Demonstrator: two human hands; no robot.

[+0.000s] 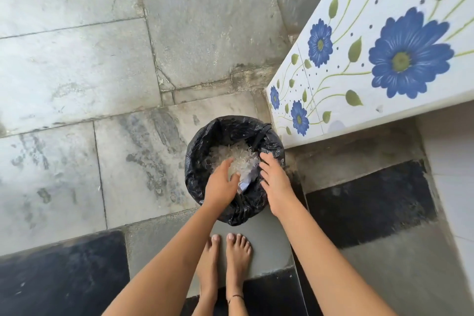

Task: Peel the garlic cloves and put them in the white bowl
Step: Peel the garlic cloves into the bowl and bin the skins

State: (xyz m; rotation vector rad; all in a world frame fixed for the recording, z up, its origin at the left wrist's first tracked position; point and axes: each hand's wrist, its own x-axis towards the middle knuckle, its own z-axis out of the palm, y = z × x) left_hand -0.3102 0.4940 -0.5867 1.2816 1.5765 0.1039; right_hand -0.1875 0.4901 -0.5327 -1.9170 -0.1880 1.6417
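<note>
Head view looks straight down at a small round bin (196, 179) lined with a black plastic bag, standing on a grey stone floor (77, 64) a little below the middle of the frame. Inside the bin lies a heap of pale, papery peelings (232, 152) that look like garlic skins, piled toward the 12 o'clock side, with a crumpled scrap of white paper (245, 183) just beside them toward 5 o'clock. The left hand (220, 186) reaches in over the rim at about 7 o'clock, palm down. Its forefinger and thumb are spread apart just above the peelings, relaxed and grasping nothing, though whether the fingertips touch the heap cannot be told. The right hand (275, 182) hovers over the rim at about 3 o'clock, also released, with its fingers straight and pointing toward 11 o'clock and nothing in them. Both forearms are bare and come in from the bottom edge. At 6 o'clock of the bin two bare feet (237, 255) stand side by side on a grey step, and the right ankle wears a thin dark thread. A white tiled ledge (359, 15) painted with blue flowers and green leaves runs off toward 2 o'clock of the bin, its corner near the rim. A dark patch of floor (61, 279) lies at 8 o'clock and another dark patch (369, 202) at 4 o'clock
</note>
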